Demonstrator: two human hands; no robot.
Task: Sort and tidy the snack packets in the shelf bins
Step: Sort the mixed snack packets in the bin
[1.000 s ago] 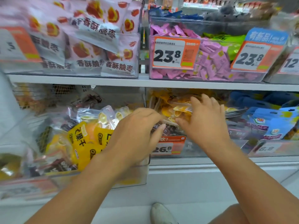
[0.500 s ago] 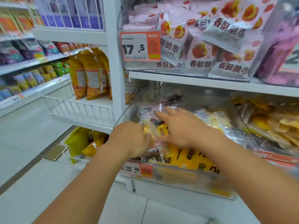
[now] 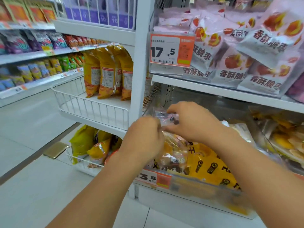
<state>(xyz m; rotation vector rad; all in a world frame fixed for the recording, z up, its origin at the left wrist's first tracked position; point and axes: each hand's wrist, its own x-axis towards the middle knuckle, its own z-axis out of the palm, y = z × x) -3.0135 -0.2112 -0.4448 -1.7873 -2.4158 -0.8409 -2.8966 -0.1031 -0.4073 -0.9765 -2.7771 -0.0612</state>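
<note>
Both hands are now lifting a clear packet (image 3: 166,116) above the bin (image 3: 194,189): right hand (image 3: 195,121) pinching it, left hand (image 3: 144,137) gripping alongside, so sorting is proceeding.

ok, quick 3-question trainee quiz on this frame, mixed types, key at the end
1. True or false: the right hand is pinching a small clear packet above the lower bin.
2. Multiple choice: the orange price tag on the upper bin reads A) 23.8 B) 17.5 C) 12.0
3. Fill in: the packets in the lower bin beneath the hands are mostly ____ in colour.

Key: 1 true; 2 B; 3 yellow. The left hand is curled at the same packet's near edge, but motion blur hides whether its grip is closed on it.
</note>
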